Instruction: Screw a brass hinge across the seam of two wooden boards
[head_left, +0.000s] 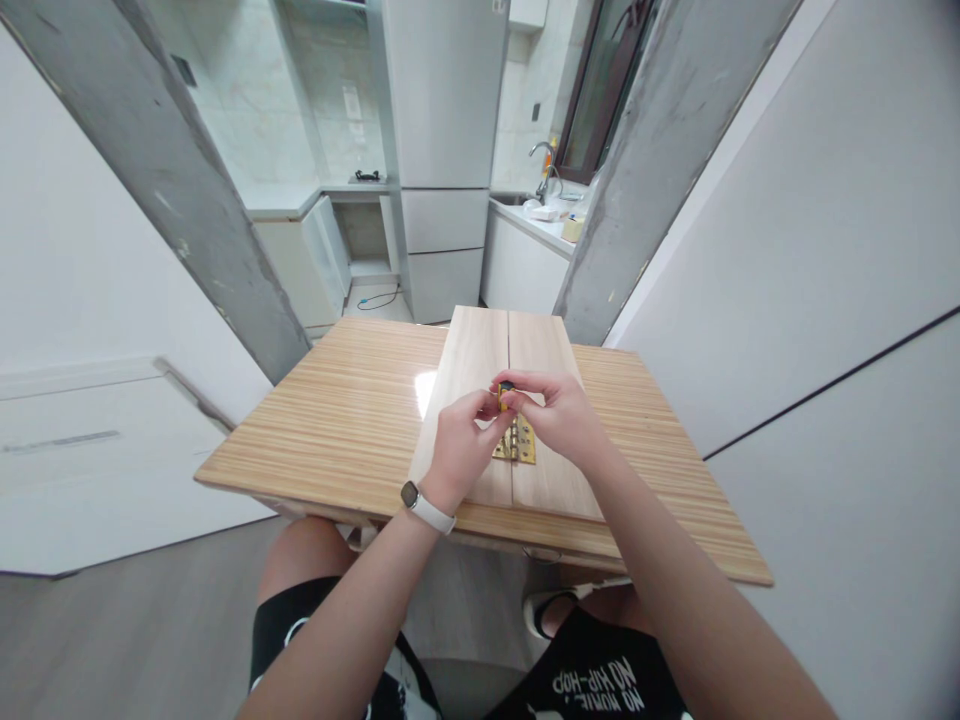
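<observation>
Small yellow tool (505,392) in both hands' pinching grip, left hand (459,450), right hand (559,412), above brass hinge (517,443).

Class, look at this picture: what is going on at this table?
A seated person holds a small yellow and blue object between the fingertips of both hands, left hand and right hand. Beneath them, a brass hinge lies across the seam of two pale wooden boards on a striped wooden table.
</observation>
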